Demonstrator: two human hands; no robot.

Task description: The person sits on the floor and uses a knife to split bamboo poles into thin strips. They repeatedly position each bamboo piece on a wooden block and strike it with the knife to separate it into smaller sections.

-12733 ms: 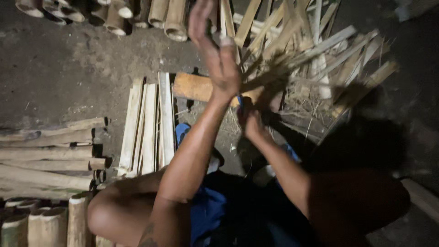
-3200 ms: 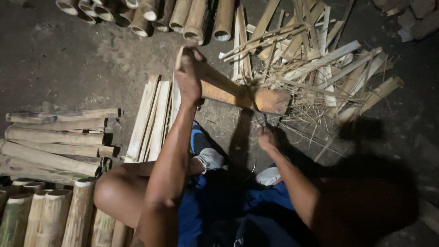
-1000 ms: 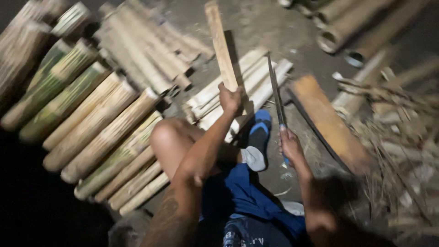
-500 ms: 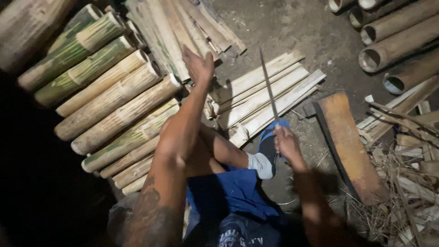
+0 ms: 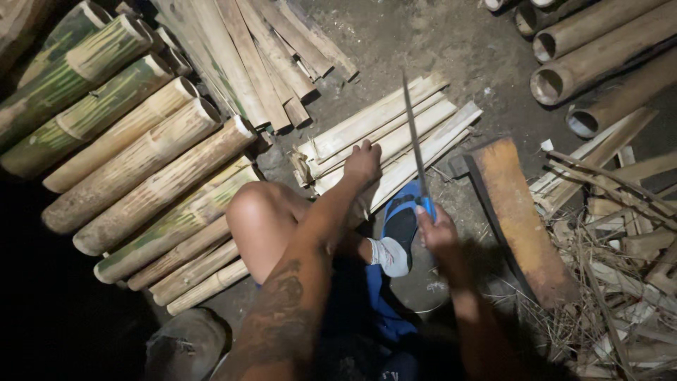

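My left hand (image 5: 363, 161) lay flat, fingers loose, on the pile of split bamboo slats (image 5: 395, 134); my right hand (image 5: 436, 231) was clenched around a long blade (image 5: 415, 144) pointing up over them, whole bamboo poles (image 5: 141, 176) stacked to the left, a wooden block (image 5: 518, 219) on the right

Pale split bamboo slats (image 5: 384, 141) lie flat on dirt; long blade (image 5: 415, 144) points away.

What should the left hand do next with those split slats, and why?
Probably close the left hand on one slat from the pile and draw it back. That hand already rests on the slats, while the right hand holds the blade upright, apart from them.
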